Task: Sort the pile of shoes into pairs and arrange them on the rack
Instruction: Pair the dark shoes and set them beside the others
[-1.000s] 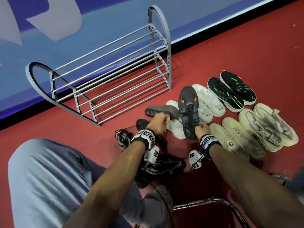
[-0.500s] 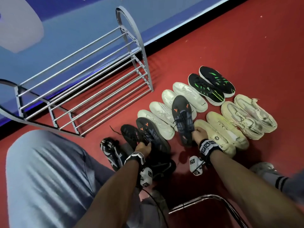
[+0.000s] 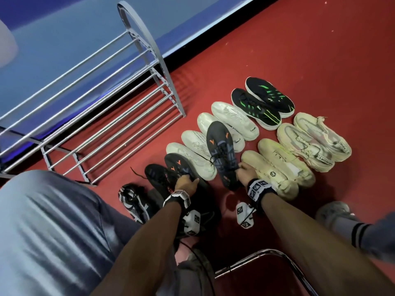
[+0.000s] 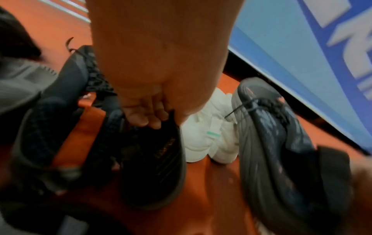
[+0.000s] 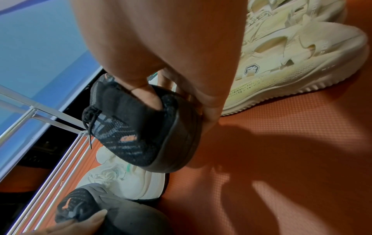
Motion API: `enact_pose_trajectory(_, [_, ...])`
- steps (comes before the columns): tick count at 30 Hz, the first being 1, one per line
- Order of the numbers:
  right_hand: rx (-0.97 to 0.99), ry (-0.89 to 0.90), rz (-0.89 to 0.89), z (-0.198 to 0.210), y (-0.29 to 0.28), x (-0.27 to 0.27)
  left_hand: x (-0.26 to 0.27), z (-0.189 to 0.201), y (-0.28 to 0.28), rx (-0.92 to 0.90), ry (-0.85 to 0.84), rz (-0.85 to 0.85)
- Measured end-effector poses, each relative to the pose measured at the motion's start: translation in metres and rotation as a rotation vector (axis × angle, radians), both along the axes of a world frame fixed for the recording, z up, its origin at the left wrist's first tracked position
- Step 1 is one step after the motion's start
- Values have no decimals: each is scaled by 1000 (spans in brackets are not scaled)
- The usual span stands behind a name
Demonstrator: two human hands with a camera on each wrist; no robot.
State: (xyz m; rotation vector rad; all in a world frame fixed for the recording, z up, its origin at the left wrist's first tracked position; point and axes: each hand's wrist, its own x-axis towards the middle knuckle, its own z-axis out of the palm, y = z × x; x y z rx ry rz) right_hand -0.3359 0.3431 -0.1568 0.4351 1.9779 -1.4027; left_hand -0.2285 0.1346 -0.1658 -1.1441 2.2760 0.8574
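My left hand [image 3: 186,183] grips a dark grey shoe with orange marks [image 3: 177,166] at its collar; in the left wrist view the fingers [image 4: 148,118] curl into the opening of that shoe [image 4: 155,167], low over the red floor. The right hand [image 3: 244,169] holds the matching dark shoe [image 3: 221,149] by its heel, toe pointing away, above the white shoes. The right wrist view shows fingers [image 5: 145,95] inside the heel of this shoe [image 5: 132,130]. The grey metal rack [image 3: 111,103] stands bare against the blue wall at the left.
On the floor lie a black-and-green pair [image 3: 264,102], several white shoes [image 3: 234,119] and several cream shoes [image 3: 307,144]. Two more black shoes [image 3: 133,202] lie near my knee. A chrome chair frame [image 3: 267,256] is below, and a socked foot [image 3: 335,212] at the right.
Both dark shoes were up with their soles showing; they have turned upper side up and come down and toward me. The left one has dropped lowest, beside the white shoes.
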Motion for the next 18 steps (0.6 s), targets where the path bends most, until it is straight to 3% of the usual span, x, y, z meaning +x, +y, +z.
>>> enact_pose_trajectory(5, [-26, 5, 7, 0, -1, 0, -17, 28, 10, -51, 251, 84])
enact_pose_trajectory(9, [-41, 5, -61, 3, -5, -7, -48, 62, 25, -57, 446, -116])
enact_pose_trajectory(14, [-96, -12, -212, 7, 2, -21, -68, 68, 43, -44, 461, -347])
enact_pose_trajectory(18, [-16, -65, -245, 12, 11, -31, -60, 53, 49, 159, 343, -193])
